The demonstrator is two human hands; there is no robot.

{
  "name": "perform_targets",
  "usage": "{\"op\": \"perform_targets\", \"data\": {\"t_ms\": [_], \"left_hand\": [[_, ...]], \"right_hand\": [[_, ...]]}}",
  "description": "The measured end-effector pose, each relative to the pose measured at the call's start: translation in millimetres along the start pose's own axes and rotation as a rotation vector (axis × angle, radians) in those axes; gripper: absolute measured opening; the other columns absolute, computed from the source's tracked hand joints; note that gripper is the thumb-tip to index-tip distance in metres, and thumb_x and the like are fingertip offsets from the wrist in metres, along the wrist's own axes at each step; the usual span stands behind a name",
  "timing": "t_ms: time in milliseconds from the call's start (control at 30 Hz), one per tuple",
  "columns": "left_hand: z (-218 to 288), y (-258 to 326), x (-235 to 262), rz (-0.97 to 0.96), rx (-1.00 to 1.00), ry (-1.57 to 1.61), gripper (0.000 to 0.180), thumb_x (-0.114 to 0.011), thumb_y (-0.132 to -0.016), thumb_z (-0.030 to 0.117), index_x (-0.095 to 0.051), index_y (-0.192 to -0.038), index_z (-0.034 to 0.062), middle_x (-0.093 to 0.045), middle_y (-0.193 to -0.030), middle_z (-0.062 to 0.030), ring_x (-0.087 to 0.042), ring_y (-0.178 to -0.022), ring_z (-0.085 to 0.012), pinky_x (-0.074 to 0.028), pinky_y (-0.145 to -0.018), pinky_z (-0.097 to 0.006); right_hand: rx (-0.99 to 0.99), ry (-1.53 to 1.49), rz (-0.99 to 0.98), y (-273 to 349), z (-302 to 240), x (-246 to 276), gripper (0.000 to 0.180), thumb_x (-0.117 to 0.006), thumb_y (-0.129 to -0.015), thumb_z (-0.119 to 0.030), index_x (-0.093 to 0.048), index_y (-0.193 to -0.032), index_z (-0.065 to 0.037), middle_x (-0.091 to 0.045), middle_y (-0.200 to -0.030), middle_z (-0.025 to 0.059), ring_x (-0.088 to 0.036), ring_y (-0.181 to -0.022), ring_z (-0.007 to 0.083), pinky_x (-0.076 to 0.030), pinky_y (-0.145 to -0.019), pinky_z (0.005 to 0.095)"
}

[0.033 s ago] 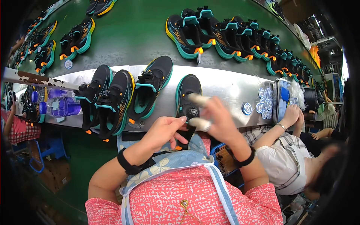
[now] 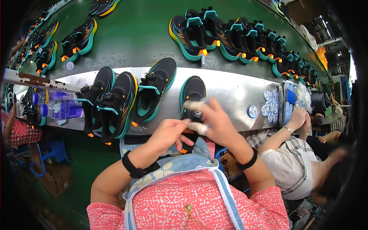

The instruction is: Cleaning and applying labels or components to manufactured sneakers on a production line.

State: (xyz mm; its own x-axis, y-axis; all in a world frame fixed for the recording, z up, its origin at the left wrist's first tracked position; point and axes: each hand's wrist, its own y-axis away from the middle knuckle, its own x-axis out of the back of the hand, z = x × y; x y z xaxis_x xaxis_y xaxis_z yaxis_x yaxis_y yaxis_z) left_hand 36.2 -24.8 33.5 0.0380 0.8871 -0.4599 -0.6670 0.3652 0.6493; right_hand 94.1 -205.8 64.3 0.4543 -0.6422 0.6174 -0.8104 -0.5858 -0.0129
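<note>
A black sneaker (image 2: 193, 86) with a teal sole lies in front of me, toe pointing away, its heel end toward my apron. My left hand (image 2: 167, 134) is at its left side, thumb and forefinger pinched together at the tongue edge; the other fingers curl loosely below. Over the laces hovers my right hand (image 2: 218, 120), slightly blurred. White covers sit on its thumb and forefinger, which are spread apart above a round, shiny piece on the shoe. My hands hide most of the shoe opening. Left of it stand several similar sneakers (image 2: 155, 82).
Purple bottles (image 2: 66, 109) and a worn white pole (image 2: 38, 80) are at the left. Round silver-blue tags (image 2: 270, 105) lie at right by a blue tray (image 2: 290, 97). Rows of sneakers (image 2: 189, 36) stand on the green surface (image 2: 130, 34). A co-worker (image 2: 287, 165) sits at right.
My right hand has shifted slightly left and down, its covered fingers now further over the shoe's laces. My left hand stays almost in place.
</note>
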Motion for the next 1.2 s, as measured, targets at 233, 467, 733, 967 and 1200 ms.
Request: {"op": "perform_targets", "data": {"t_ms": [233,467,733,967,1200], "left_hand": [[-11.0,-15.6,-11.1,0.11,-0.006,0.093,0.041,-0.047,-0.1,0.026,-0.056,-0.114,-0.011,-0.064,-0.096,-0.0186,-0.07,-0.078,-0.0262,-0.049,-0.044,-0.026],[-8.3,-18.8,-14.4,0.075,0.037,0.142,0.038,-0.047,-0.1,0.025,-0.058,-0.107,-0.0103,-0.064,-0.095,-0.0171,-0.071,-0.081,-0.0273,-0.05,-0.044,-0.026],[-7.1,-23.4,-21.8,0.079,0.025,0.098,0.039,-0.048,-0.099,0.027,-0.059,-0.105,-0.0098,-0.066,-0.095,-0.0176,-0.071,-0.078,-0.025,-0.05,-0.044,-0.025],[-5.2,-18.7,-22.2,0.054,0.017,0.091,0.041,-0.047,-0.1,0.029,-0.06,-0.106,-0.0097,-0.066,-0.098,-0.0189,-0.07,-0.078,-0.0245,-0.052,-0.046,-0.026],[2.5,-16.0,-30.6,0.1,0.02,0.05,0.039,-0.046,-0.1,0.025,-0.059,-0.105,-0.0109,-0.066,-0.098,-0.0204,-0.07,-0.077,-0.0237,-0.052,-0.048,-0.027]], "right_hand": [[-0.071,-0.117,-0.137,-7.0,19.8,6.4,0.023,-0.073,-0.08,-0.019,-0.066,-0.1,-0.011,-0.047,-0.085,0.0078,-0.051,-0.062,0.017,-0.044,-0.059,0.0292],[-0.106,-0.041,-0.077,-1.8,13.0,8.6,0.026,-0.071,-0.079,-0.012,-0.063,-0.103,-0.008,-0.049,-0.089,0.0111,-0.057,-0.072,0.0264,-0.048,-0.067,0.0349],[0.041,-0.072,-0.056,6.2,19.4,30.9,0.058,-0.07,-0.075,-0.004,-0.052,-0.13,-0.008,-0.053,-0.101,0.0129,-0.057,-0.087,0.0275,-0.048,-0.08,0.0345],[-0.094,-0.058,-0.042,22.4,10.6,28.3,0.047,-0.066,-0.082,-0.002,-0.056,-0.128,-0.008,-0.057,-0.099,0.0136,-0.059,-0.087,0.0264,-0.05,-0.078,0.035],[0.109,0.453,0.098,42.3,-3.1,4.5,0.058,-0.06,-0.074,0.003,-0.056,-0.131,-0.007,-0.057,-0.119,0.0185,-0.054,-0.116,0.0354,-0.046,-0.092,0.0381]]}}
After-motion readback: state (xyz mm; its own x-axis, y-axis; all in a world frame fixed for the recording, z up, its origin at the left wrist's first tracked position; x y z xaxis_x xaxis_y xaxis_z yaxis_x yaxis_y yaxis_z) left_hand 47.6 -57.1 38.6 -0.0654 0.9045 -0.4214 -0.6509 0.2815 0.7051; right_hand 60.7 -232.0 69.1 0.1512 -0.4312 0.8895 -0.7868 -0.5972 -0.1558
